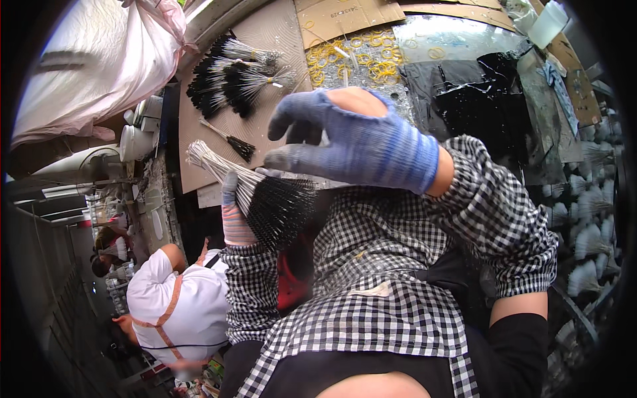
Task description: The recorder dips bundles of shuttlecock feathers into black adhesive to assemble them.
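Holding: left hand [235, 215] in a striped glove, clamped around a bundle of black-tipped sticks [255, 189] just above the checked shirt.
Right hand [352, 139]: blue glove, fingers spread, fingertips touching the bundle.
Beyond: tied bundles [232, 73] on cardboard [265, 33]; yellow rubber bands [345, 56].

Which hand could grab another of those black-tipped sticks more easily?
Probably the right hand: its fingers are spread and free, hovering over the bundle. The left hand is busy, closed around that bundle from below.
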Demonstrator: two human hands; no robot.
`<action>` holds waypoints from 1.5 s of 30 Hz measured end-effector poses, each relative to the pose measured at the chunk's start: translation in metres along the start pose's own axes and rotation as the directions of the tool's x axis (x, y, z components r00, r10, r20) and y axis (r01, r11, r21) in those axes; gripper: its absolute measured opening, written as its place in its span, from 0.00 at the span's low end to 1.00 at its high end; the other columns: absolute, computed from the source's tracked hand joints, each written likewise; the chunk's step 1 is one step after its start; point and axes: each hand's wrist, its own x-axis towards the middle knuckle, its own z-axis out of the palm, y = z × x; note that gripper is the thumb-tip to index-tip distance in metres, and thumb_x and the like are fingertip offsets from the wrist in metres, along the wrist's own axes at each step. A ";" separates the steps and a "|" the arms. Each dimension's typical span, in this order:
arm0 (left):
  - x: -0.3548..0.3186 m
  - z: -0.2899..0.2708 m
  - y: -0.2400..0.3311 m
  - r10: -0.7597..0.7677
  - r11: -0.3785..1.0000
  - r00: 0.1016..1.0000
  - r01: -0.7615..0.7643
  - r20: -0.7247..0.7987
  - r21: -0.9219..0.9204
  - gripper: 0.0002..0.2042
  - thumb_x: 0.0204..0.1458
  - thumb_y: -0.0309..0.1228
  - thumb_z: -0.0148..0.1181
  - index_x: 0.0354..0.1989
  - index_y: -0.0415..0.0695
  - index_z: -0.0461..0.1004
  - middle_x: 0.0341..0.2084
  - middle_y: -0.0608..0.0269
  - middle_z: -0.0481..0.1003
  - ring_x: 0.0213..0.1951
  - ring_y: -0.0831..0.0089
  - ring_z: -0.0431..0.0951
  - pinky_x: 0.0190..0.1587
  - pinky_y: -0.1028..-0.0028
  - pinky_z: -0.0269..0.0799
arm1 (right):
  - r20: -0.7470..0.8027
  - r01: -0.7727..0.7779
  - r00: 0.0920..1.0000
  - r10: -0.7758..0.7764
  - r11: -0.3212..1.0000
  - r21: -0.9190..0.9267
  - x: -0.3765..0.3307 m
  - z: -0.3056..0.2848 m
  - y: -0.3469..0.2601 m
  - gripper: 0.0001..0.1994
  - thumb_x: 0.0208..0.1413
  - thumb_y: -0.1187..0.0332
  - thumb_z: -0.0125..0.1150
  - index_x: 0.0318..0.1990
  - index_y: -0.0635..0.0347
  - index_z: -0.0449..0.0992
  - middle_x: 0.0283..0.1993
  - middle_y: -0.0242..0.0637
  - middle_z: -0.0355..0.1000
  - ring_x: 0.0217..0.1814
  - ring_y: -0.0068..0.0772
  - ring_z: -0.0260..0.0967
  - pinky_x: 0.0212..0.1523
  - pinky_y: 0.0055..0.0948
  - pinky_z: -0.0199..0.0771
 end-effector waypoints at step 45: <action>0.069 0.061 -0.014 0.218 0.692 0.948 -0.318 0.231 0.648 0.31 0.35 0.21 0.58 0.56 0.33 0.66 0.44 0.49 0.76 0.45 0.59 0.78 0.48 0.63 0.78 | -0.060 -0.031 0.998 0.005 0.897 -0.441 -0.057 0.017 0.016 0.08 0.46 0.66 0.62 0.34 0.55 0.77 0.23 0.40 0.75 0.26 0.41 0.75 0.28 0.36 0.75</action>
